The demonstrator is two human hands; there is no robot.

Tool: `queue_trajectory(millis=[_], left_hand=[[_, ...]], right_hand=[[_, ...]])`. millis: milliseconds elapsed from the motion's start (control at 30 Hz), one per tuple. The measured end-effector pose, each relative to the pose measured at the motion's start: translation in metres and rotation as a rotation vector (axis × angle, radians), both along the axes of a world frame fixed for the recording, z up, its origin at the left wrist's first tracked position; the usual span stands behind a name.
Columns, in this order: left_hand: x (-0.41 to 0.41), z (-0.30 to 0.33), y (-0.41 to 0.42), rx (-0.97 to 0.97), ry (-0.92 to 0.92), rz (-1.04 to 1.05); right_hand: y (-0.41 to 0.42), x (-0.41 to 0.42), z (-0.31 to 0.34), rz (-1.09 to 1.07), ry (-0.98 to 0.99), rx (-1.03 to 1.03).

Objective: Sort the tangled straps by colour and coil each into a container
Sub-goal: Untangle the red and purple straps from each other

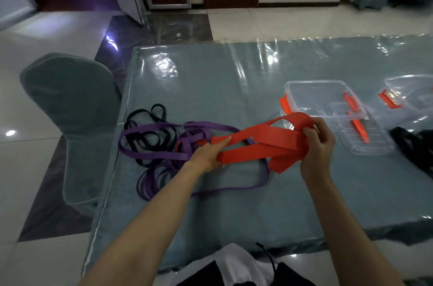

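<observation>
A wide, flat orange-red strap (262, 145) was held above the worktop (234, 210), stretched between a person's two hands. It looked like soft, light rubbery band, limp enough to fold and twist on itself, so it would probably coil easily but spring open if let go. The right hand (316, 145) was curled round a gathered bunch of its loops, thumb and fingers pinching them together. The left hand (208, 155) gripped the strap further along, on the side away from the container, with the forefinger lying straight along the band. Taking hold across the full flat width, as both hands did, seemed the surest grip.

Beyond the left hand, the strap ran into a tangle. A narrower purple strap (164, 157) looped through it, one long loop trailing under the orange-red one toward the person. A thin black strap (150, 119) lay knotted among the purple loops, farthest from the container and close to the worktop's left edge, so pulling could drag the pile off.

Just beyond the right hand stood a clear plastic container (323, 98) with orange clips, open and apparently holding no strap. Its clear lid (365, 138) lay beside it, nearer the person. Another clear container (412, 98) sat farther right. The glossy, plastic-covered worktop nearer the person gave room for coiling.
</observation>
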State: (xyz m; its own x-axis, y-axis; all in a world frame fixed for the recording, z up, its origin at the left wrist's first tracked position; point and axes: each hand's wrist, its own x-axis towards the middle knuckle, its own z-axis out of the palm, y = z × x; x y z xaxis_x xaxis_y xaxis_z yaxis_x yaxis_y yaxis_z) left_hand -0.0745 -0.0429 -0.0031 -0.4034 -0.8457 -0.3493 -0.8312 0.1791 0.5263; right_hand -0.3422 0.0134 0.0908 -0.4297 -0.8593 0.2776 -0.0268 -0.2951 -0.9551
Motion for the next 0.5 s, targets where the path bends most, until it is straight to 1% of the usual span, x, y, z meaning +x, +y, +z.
queue_trajectory(millis=[67,167,233,300,367,400,500], left_hand=[[-0.006,-0.001,0.004,-0.023,-0.023,-0.017],[-0.014,-0.002,0.007,-0.058,-0.003,0.084],[-0.014,0.001,-0.001,0.001,0.067,0.162],[-0.014,0.007,-0.011,0.013,0.044,0.103],[-0.015,0.013,-0.018,-0.094,-0.009,0.027],[-0.016,0.014,-0.019,-0.151,0.001,0.033],[-0.016,0.022,-0.020,-0.263,0.154,0.137]], right_hand=[[0.001,-0.001,0.002,0.019,-0.003,-0.006],[0.006,-0.004,0.002,0.050,-0.005,-0.001],[0.009,-0.005,0.006,0.098,-0.018,-0.011],[0.010,-0.007,0.010,0.142,-0.036,-0.028],[0.009,-0.010,0.013,0.186,-0.012,-0.034],[0.009,-0.010,0.013,0.218,0.013,-0.025],[0.009,-0.012,0.003,0.285,0.086,0.099]])
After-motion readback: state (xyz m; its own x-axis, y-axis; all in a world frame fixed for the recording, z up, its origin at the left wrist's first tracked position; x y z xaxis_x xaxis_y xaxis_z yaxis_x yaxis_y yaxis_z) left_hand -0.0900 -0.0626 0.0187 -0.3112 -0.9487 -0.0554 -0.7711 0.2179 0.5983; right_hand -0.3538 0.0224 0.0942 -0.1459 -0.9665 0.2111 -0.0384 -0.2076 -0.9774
